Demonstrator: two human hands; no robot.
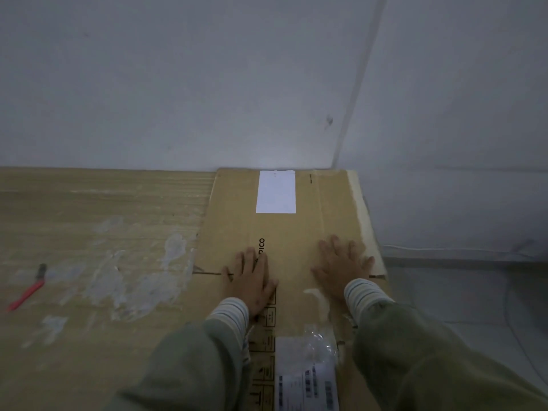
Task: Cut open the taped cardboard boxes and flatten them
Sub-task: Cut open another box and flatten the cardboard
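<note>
Here the flattened cardboard box [284,232] lay along the right side of the table [89,218], running from the wall in the upper centre of the frame down to the lower edge. Both hands pressed on it at the centre of the frame. The left hand [252,280] rested palm down with its fingers [250,256] straight and spread, covering part of a printed word. The right hand [341,265] lay flat just beside it, nearer the right edge of the box, fingers likewise extended. Neither hand held anything.

Risks, as judged from this position:

- The right edge of the box appeared to sit at or slightly past the right edge of the table. Downward pressure close to that edge could tip or slide the board towards the floor.
- A fold line ran under the left hand. Uneven pressure could let the panels spring back up.
- A white label [275,192] sat near the wall, and a clear plastic pouch [314,366] with printed slips lay at the lower centre. The smooth pouch could let a forearm slip.
- The red-handled cutter [26,292] lay well apart at the left of the frame. Whether its blade was retracted could not be told; a blind reach for it could cause a cut
</note>
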